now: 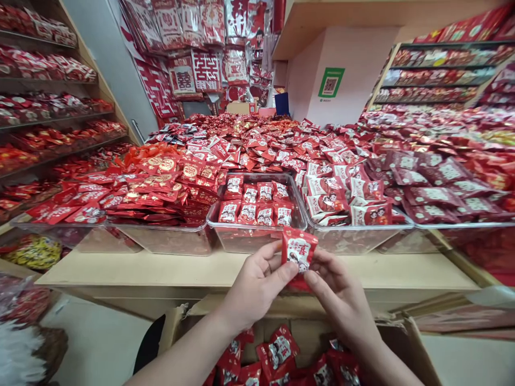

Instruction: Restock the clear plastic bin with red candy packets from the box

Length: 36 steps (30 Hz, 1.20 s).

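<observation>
A small red candy packet (298,249) with white and black print is pinched upright between both hands, in front of the bins. My left hand (257,284) is closed on its left side, thumb across the lower front. My right hand (340,292) grips its lower right edge between thumb and fingers. More red shows just below the packet; whether it is a second one I cannot tell. Behind it, a clear plastic bin (213,222) holds similar packets in neat rows. Beneath my forearms an open cardboard box (414,343) contains loose red packets (279,348).
Clear bins heaped with red packets (161,187), white-and-red packets (346,193) and maroon packets (438,182) line the wooden counter (161,271). Stocked shelves (48,80) stand at the left. A pillar (350,64) with a green QR sign rises behind the bins.
</observation>
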Tool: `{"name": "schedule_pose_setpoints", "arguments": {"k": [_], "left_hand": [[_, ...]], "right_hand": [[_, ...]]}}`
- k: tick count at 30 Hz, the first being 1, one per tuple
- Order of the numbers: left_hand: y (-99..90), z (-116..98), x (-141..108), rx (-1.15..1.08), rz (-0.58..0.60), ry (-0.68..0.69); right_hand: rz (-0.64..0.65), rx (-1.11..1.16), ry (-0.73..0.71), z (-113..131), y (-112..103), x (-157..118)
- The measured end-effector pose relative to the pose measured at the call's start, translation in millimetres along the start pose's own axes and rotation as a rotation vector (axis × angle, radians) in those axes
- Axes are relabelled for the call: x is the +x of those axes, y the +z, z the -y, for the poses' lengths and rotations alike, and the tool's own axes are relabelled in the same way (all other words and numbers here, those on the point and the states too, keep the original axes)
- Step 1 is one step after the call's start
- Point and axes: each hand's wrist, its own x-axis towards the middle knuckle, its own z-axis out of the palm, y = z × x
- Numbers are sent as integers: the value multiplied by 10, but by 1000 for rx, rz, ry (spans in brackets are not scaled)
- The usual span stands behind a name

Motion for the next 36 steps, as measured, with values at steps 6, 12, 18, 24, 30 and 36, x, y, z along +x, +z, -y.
{"name": "schedule_pose_setpoints", "arguments": {"k": [6,12,18,24,30,36], "left_hand": [[40,87,-20,56,4,-62],[123,150,-51,105,-65,-151],[118,121,-38,193,-14,-203],[158,88,-87,201,59,-190],[72,146,-137,436,33,-126],[-5,85,-100,410,-23,-117]], "right_hand": [[-28,129,231,19,-19,51],[-19,280,283,-51,-11,23],[-120,405,301,-24,-27,56],[-148,623,358,36,-70,56],[17,436,381,17,-180,103],[-83,426,322,44,-202,111]]}}
